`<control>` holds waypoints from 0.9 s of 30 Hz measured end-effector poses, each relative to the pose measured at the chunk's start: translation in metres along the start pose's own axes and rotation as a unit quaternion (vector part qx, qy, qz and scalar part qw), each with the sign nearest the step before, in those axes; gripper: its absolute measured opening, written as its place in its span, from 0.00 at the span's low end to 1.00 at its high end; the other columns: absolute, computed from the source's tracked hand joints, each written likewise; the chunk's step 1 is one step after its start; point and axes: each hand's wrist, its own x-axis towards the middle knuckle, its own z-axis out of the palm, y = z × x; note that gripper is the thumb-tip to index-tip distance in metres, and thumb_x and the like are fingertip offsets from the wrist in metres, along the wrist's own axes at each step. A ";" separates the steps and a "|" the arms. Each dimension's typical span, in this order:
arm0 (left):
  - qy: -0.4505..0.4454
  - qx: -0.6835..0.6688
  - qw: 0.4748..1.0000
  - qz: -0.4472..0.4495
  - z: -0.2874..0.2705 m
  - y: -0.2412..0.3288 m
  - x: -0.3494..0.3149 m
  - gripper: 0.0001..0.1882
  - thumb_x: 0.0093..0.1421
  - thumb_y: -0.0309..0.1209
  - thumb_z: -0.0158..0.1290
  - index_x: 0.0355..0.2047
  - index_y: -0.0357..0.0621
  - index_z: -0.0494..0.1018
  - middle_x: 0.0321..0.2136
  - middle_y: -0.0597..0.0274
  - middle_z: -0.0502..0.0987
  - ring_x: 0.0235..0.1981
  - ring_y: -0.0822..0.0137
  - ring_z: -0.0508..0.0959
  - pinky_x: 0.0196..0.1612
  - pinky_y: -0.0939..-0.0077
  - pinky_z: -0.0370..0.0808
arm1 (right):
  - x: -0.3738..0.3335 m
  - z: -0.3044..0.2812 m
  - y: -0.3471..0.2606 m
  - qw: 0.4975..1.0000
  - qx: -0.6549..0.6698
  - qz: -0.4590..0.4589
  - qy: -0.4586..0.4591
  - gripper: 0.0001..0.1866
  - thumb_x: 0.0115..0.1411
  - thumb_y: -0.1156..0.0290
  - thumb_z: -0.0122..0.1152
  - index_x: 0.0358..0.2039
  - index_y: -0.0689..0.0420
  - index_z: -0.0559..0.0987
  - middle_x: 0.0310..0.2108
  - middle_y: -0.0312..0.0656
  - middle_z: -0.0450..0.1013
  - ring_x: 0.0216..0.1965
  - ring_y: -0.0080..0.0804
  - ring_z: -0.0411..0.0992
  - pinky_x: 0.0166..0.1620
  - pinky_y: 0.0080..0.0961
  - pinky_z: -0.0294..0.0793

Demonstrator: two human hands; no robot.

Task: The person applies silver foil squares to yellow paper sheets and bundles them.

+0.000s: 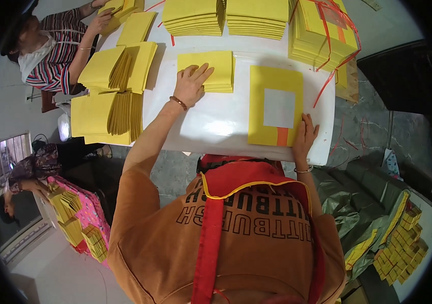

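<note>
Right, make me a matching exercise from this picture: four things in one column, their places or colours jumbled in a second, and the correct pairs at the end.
Column one
1. Left grip
2. Right grip
3. Apron
4. Red-corded bundle

Column two
A. Red with yellow trim
B. At the far right of the white table
C. On the left part of the small yellow stack
D. At the right edge of the yellow piece with a pale rectangle

Pairs: 1-C, 2-D, 3-A, 4-B
</note>
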 end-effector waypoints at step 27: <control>0.030 0.039 0.998 0.024 0.005 0.000 0.020 0.32 0.55 0.52 0.50 0.57 0.53 0.62 0.59 0.57 0.59 0.56 0.54 0.60 0.55 0.54 0.55 | 0.001 -0.005 0.002 0.999 -0.028 -0.023 -0.022 0.18 0.59 0.65 0.51 0.50 0.55 0.70 0.52 0.41 0.68 0.59 0.35 0.60 0.64 0.43 0.37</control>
